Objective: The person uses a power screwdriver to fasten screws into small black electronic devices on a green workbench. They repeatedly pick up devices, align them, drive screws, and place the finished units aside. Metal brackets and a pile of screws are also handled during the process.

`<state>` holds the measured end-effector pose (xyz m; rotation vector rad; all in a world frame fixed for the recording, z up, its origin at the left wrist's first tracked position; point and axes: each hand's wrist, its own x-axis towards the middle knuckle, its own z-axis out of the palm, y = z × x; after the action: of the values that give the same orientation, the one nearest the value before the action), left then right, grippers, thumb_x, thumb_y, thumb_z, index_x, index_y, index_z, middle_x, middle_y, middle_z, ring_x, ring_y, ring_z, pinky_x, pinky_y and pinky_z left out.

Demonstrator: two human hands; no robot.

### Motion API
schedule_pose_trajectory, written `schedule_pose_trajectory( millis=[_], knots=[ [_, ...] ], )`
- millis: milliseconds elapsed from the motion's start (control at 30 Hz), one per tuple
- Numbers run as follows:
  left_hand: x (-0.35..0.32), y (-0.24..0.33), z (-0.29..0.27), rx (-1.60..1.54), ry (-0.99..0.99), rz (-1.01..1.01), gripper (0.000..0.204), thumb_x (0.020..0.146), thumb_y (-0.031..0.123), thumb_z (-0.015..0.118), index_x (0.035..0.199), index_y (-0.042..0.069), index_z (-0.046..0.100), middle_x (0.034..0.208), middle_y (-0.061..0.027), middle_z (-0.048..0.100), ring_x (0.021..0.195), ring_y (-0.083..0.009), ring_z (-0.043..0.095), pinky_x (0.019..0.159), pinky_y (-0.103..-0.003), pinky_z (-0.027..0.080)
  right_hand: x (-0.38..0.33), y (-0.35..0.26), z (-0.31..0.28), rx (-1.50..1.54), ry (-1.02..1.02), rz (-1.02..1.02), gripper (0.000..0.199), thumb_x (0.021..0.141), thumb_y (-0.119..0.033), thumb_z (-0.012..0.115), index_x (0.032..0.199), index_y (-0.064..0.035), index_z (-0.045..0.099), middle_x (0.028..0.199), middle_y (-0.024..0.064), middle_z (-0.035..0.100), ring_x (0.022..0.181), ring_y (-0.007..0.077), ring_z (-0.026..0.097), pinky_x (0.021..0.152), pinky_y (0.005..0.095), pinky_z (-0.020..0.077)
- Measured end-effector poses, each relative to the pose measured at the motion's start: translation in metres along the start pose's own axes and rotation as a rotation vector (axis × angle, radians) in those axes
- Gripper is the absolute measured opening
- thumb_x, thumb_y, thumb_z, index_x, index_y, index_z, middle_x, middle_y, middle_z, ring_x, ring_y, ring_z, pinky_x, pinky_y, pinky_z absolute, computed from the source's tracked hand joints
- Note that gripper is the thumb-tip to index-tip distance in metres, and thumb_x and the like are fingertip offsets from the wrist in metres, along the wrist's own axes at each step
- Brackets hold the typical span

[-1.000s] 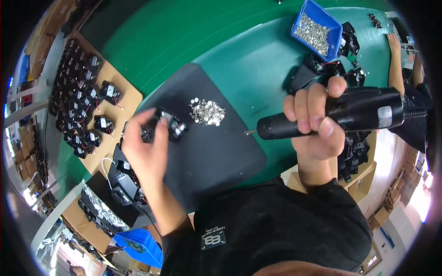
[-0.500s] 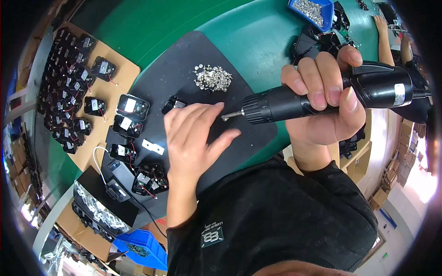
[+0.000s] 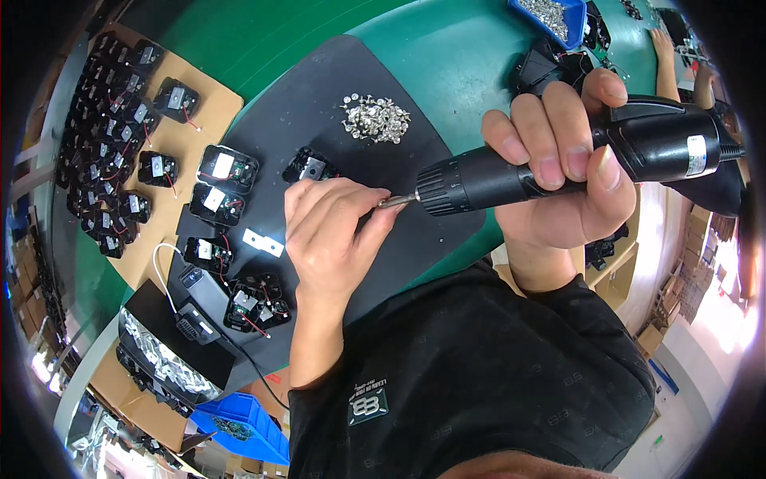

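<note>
My right hand (image 3: 558,152) is wrapped round a black electric screwdriver (image 3: 487,182), held level with its bit pointing left. My left hand (image 3: 331,231) is closed in a pinch, thumb and forefinger at the tip of the metal bit (image 3: 401,199). Whether a screw sits between those fingertips is hidden. Just beyond the left hand's knuckles, a black plastic housing with a metal plate (image 3: 309,166) lies on the dark mat, partly covered by the hand. A heap of silver screws (image 3: 375,118) is spread on the mat farther off.
Several open black housings with wires (image 3: 227,169) stand left on the mat. A white metal strip (image 3: 263,243) lies near them. More housings crowd a cardboard sheet (image 3: 203,100) at far left. A blue bin of screws (image 3: 550,20) stands at the back right, near another person's arm (image 3: 664,60).
My left thumb and forefinger have closed on the bit's tip, where they were apart before. The screwdriver has barely moved. More of the housing behind the left hand shows.
</note>
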<state>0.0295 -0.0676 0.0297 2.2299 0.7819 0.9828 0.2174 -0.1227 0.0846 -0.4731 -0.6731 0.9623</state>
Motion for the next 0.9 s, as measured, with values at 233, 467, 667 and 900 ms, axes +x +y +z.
schedule_pose_trajectory(
  millis=[233, 467, 667, 900],
  knots=[
    [-0.002, -0.006, 0.000, -0.023, 0.062, -0.011, 0.023, 0.060, 0.012, 0.085, 0.072, 0.007, 0.067, 0.070, -0.0019, 0.066, 0.070, -0.0195, 0.063, 0.074, -0.032, 0.041, 0.003, 0.004, -0.001, -0.034, -0.007, 0.011, 0.038, 0.087, -0.017, 0.060, 0.123, -0.0168, 0.047, 0.077, -0.0059, 0.048, 0.071, 0.0071, 0.049, 0.077, 0.0293, 0.0386],
    [-0.001, -0.012, -0.007, 0.033, 0.021, -0.022, 0.022, 0.060, 0.013, 0.085, 0.076, 0.007, 0.070, 0.072, -0.0024, 0.067, 0.073, -0.0185, 0.064, 0.076, -0.033, 0.042, 0.006, 0.009, -0.001, -0.023, -0.035, 0.030, 0.038, 0.087, -0.016, 0.060, 0.123, -0.0172, 0.048, 0.077, -0.0059, 0.048, 0.072, 0.0072, 0.049, 0.078, 0.0290, 0.0382],
    [-0.002, -0.016, -0.009, 0.071, 0.029, 0.017, 0.022, 0.060, 0.013, 0.084, 0.077, 0.007, 0.071, 0.072, -0.0022, 0.067, 0.075, -0.0179, 0.064, 0.076, -0.034, 0.041, 0.008, 0.015, 0.002, -0.021, -0.036, 0.056, 0.037, 0.087, -0.016, 0.060, 0.122, -0.0169, 0.048, 0.077, -0.0058, 0.048, 0.072, 0.0073, 0.049, 0.078, 0.0290, 0.0380],
    [-0.002, -0.015, -0.015, 0.103, 0.024, 0.045, 0.034, 0.059, 0.014, 0.086, 0.087, 0.004, 0.069, 0.081, -0.0040, 0.070, 0.081, -0.0221, 0.065, 0.079, -0.035, 0.044, 0.010, 0.017, 0.002, -0.031, -0.084, 0.066, 0.038, 0.087, -0.016, 0.061, 0.122, -0.0171, 0.048, 0.078, -0.0054, 0.048, 0.072, 0.0074, 0.049, 0.077, 0.0289, 0.0376]
  ],
)
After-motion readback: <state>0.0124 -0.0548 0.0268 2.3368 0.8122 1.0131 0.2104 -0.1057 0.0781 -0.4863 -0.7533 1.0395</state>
